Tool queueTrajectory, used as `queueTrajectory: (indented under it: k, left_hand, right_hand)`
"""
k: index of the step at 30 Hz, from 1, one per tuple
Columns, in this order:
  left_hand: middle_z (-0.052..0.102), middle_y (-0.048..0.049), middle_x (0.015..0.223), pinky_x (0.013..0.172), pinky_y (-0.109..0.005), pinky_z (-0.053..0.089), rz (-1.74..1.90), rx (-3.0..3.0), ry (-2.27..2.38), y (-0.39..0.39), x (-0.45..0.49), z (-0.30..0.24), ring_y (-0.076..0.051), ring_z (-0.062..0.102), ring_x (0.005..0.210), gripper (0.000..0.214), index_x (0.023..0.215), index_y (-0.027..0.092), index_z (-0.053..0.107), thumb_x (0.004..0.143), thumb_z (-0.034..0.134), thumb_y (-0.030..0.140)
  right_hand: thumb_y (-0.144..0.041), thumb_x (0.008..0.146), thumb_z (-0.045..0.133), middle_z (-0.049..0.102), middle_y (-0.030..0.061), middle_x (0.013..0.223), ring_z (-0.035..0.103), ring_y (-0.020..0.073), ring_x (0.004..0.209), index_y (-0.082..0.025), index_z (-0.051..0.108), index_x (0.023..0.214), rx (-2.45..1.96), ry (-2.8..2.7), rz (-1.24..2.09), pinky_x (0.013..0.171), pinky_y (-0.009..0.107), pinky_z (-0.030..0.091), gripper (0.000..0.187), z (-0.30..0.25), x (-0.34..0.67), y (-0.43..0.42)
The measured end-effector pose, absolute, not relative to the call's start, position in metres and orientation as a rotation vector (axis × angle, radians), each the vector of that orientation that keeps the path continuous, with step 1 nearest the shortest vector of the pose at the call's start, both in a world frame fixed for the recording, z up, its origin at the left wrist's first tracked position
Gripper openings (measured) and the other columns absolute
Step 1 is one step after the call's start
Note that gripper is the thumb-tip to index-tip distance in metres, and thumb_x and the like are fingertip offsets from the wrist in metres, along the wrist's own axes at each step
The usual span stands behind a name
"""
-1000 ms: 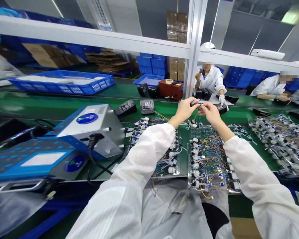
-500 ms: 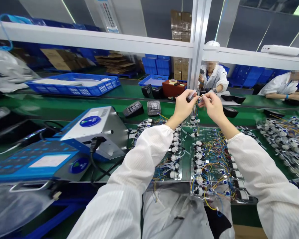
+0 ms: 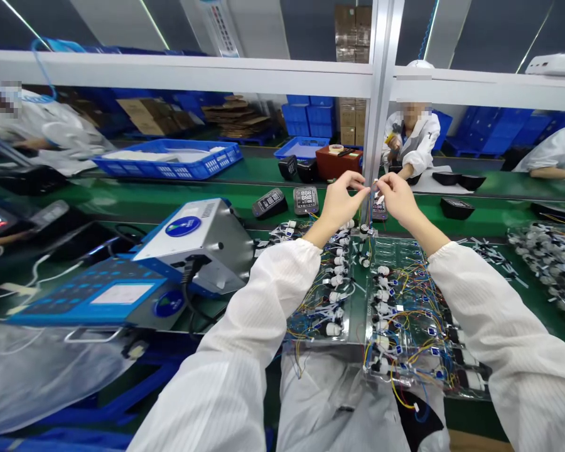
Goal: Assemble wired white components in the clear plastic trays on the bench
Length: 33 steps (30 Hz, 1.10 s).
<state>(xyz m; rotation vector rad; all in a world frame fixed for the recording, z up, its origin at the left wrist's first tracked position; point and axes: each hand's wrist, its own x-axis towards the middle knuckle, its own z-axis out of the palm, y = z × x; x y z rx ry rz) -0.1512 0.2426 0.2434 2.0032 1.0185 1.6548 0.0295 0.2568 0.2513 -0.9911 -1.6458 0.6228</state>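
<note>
My left hand (image 3: 339, 199) and my right hand (image 3: 399, 198) are raised close together, fingertips pinched. What the left fingers hold is too small to make out. A small whitish piece shows under the right fingertips, its kind unclear. Just below the hands, thin wires run near a small pump-like part (image 3: 364, 230) with a white cap. Beneath my forearms lie two clear plastic trays; the right tray (image 3: 358, 320) carries rows of white-capped parts with yellow, blue and red wires. Behind my right fingers, a dark display unit (image 3: 379, 209) is partly hidden.
A blue-and-silver machine (image 3: 195, 251) with a black cable stands left. Display units (image 3: 306, 199) lie on the green belt. A metal post (image 3: 379, 94) rises beyond my hands. A blue basket (image 3: 169, 157) sits across the belt. A co-worker (image 3: 412, 144) sits opposite; loose parts are heaped right.
The view has swung left, so the scene sits farther right. The clear and dark piece at my left fingers no longer shows, and my fingertips are pinched tighter. More of a person shows at left.
</note>
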Motion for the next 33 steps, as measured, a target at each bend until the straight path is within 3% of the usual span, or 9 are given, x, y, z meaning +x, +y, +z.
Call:
queueTrajectory:
  k: [4, 6, 9, 14, 19, 27, 33]
  left_hand:
    - [0.079, -0.0026, 0.086, 0.082, -0.033, 0.059, 1.406, 2.068, 0.991, 0.241, -0.155, 0.226, -0.019, 0.075, 0.081, 0.019, 0.105, 0.020, 0.068, 0.088, 0.076, 0.020]
    - [0.079, -0.0035, 0.087, 0.081, -0.033, 0.059, 1.378, 2.058, 0.953, 0.242, -0.157, 0.224, -0.019, 0.075, 0.081, 0.021, 0.107, 0.020, 0.067, 0.089, 0.077, 0.024]
    - [0.079, -0.0042, 0.090, 0.081, -0.034, 0.060, 1.413, 2.053, 0.904, 0.244, -0.158, 0.230, -0.019, 0.075, 0.082, 0.022, 0.105, 0.021, 0.067, 0.090, 0.079, 0.031]
    - [0.074, -0.0030, 0.096, 0.076, -0.029, 0.060, 1.743, 1.958, 0.794, 0.244, -0.152, 0.252, -0.016, 0.074, 0.086, 0.022, 0.106, 0.023, 0.064, 0.097, 0.073, 0.041]
    - [0.072, -0.0017, 0.093, 0.074, -0.029, 0.060, 1.740, 2.020, 0.744, 0.239, -0.149, 0.270, -0.016, 0.073, 0.083, 0.025, 0.108, 0.024, 0.064, 0.097, 0.075, 0.044]
    - [0.069, -0.0015, 0.096, 0.079, -0.034, 0.065, 1.797, 1.975, 0.700, 0.249, -0.162, 0.286, -0.022, 0.076, 0.101, 0.038, 0.114, 0.024, 0.064, 0.090, 0.083, 0.047]
    - [0.064, -0.0016, 0.104, 0.082, -0.038, 0.063, 1.901, 2.054, 0.741, 0.244, -0.177, 0.296, -0.025, 0.076, 0.112, 0.040, 0.119, 0.023, 0.062, 0.098, 0.071, 0.054]
  right_hand:
    - [-0.041, 0.094, 0.071, 0.060, -0.0026, 0.063, 0.058, 0.0151, 0.056, -0.023, 0.058, 0.085, -1.035, -1.560, 1.176, 0.055, 0.028, 0.047, 0.024, 0.231, 0.025, 0.252]
    - [-0.047, 0.089, 0.079, 0.058, -0.0033, 0.061, 0.056, 0.0140, 0.053, -0.023, 0.059, 0.086, -0.962, -1.563, 1.292, 0.052, 0.027, 0.047, 0.032, 0.226, 0.028, 0.249]
    - [-0.055, 0.087, 0.081, 0.058, -0.0031, 0.061, 0.053, 0.0121, 0.052, -0.022, 0.060, 0.084, -0.873, -1.599, 1.156, 0.050, 0.026, 0.043, 0.039, 0.229, 0.033, 0.248]
    - [-0.056, 0.098, 0.071, 0.056, -0.0048, 0.065, 0.055, 0.0107, 0.054, -0.025, 0.056, 0.087, -0.819, -1.427, 0.895, 0.048, 0.023, 0.042, 0.036, 0.253, 0.026, 0.249]
    - [-0.051, 0.102, 0.066, 0.055, -0.0054, 0.070, 0.054, 0.0085, 0.054, -0.025, 0.051, 0.087, -0.749, -1.328, 0.970, 0.049, 0.021, 0.046, 0.034, 0.279, 0.014, 0.248]
    - [-0.058, 0.092, 0.078, 0.049, -0.0066, 0.063, 0.050, 0.0078, 0.051, -0.022, 0.054, 0.081, -0.665, -1.606, 1.179, 0.047, 0.022, 0.046, 0.045, 0.310, 0.008, 0.236]
    - [-0.055, 0.099, 0.070, 0.050, -0.0064, 0.071, 0.048, 0.0035, 0.052, -0.022, 0.053, 0.083, -0.589, -1.514, 1.050, 0.049, 0.017, 0.041, 0.041, 0.325, 0.010, 0.236]
